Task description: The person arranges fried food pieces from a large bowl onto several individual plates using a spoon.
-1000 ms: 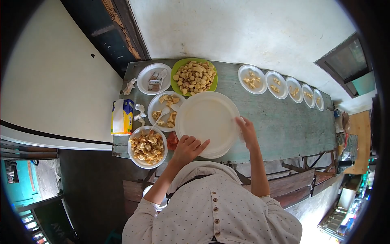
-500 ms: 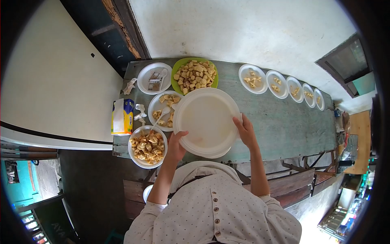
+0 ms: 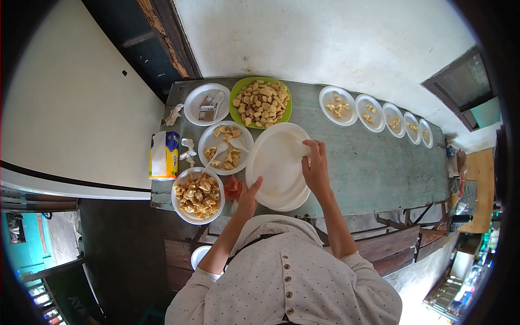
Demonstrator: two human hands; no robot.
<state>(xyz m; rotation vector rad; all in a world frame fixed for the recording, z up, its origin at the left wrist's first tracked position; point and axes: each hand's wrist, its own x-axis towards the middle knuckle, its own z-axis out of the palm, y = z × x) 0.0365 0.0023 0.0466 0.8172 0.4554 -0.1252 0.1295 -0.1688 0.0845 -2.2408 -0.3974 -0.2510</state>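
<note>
My left hand (image 3: 249, 200) is closed on the lower left rim of a stack of white disposable plates (image 3: 276, 168), thumb on top. The stack is tilted over the table's front edge. My right hand (image 3: 316, 168) is at the stack's right side, fingers bent together around a small white wad (image 3: 305, 150) that looks like tissue, against the top plate. Left of the stack is a white plate (image 3: 204, 142) with pale folded pieces of food and two white plastic spoons. A red crumpled item (image 3: 233, 187) lies by my left hand.
A green plate (image 3: 234, 111) heaped with food chunks stands at the back. A bowl (image 3: 197, 196) of fried pieces, a plate with a card (image 3: 208, 108), a tissue pack (image 3: 163, 155) and crumpled tissues (image 3: 187, 151) are left. Several small plates (image 3: 338, 106) line the table's back right.
The plate stack has turned and tilted, shifting slightly right. My right hand has moved left and up over its rim, fingers now curled. The red item has come into view.
</note>
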